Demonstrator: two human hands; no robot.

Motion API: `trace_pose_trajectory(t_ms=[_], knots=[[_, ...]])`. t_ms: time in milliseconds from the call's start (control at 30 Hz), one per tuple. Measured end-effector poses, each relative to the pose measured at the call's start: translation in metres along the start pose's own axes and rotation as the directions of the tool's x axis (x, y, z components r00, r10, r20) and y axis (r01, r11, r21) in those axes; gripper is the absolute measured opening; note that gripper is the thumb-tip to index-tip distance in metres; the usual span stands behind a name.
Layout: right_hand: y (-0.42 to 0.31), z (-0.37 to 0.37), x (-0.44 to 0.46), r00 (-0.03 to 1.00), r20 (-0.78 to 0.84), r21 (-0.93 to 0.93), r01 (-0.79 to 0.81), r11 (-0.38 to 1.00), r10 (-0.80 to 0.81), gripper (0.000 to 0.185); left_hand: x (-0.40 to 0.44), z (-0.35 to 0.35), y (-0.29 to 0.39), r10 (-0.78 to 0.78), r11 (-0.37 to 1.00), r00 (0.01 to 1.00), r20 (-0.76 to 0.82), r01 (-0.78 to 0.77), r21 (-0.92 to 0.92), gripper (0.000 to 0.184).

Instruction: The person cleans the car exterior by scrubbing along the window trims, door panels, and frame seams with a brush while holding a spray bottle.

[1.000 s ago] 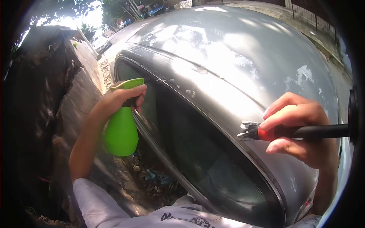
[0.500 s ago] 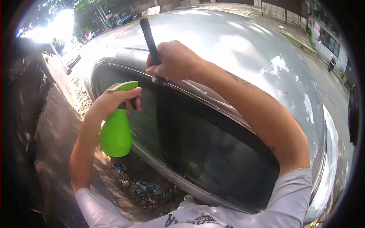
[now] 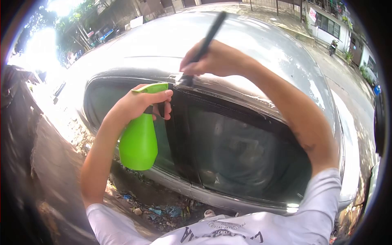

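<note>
My left hand (image 3: pixel 153 101) is wrapped round the neck of a green spray bottle (image 3: pixel 139 143), upright in front of the dark side windows (image 3: pixel 237 151) of a silver car (image 3: pixel 261 45). My right hand (image 3: pixel 208 59) grips the black handle of a brush (image 3: pixel 212 30), which slants up to the right. The brush's bristles, blurred, are at the trim (image 3: pixel 228 92) above the windows, just right of the bottle's nozzle. Whitish wet streaks show along that trim.
A rough wall (image 3: pixel 57 167) stands close on the left. Rubble and litter (image 3: pixel 163 212) lie on the ground between it and the car. Beyond the car are a road (image 3: pixel 335 81), a parked motorcycle (image 3: pixel 333 47) and a building (image 3: pixel 324 24).
My right hand has come from the right side to the trim above the windows, then slid slightly right, and the handle now tilts right. The view has turned; the left hand still holds the bottle.
</note>
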State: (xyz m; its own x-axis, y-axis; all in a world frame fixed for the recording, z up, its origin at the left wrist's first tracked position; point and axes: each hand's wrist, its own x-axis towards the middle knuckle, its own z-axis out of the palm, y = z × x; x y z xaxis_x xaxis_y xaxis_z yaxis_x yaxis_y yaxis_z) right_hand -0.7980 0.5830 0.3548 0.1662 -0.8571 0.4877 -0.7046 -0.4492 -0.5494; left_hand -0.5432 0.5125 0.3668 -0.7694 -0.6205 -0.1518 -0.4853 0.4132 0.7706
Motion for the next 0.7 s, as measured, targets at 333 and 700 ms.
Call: trace_pose_trajectory(t_ms=[333, 700], knots=[[-0.045, -0.019, -0.085, 0.952, -0.077, -0.241, -0.308, 0.920, 0.298, 0.028, 0.006, -0.014, -0.010, 0.060, 0.998, 0.998, -0.020, -0.060, -0.024, 0.030], [-0.088, -0.049, -0.303, 0.609, -0.536, -0.203, -0.766, 0.610, 0.585, 0.027, 0.031, 0.058, 0.029, 0.236, 0.965, 0.935, 0.264, -0.257, 0.049, 0.033]])
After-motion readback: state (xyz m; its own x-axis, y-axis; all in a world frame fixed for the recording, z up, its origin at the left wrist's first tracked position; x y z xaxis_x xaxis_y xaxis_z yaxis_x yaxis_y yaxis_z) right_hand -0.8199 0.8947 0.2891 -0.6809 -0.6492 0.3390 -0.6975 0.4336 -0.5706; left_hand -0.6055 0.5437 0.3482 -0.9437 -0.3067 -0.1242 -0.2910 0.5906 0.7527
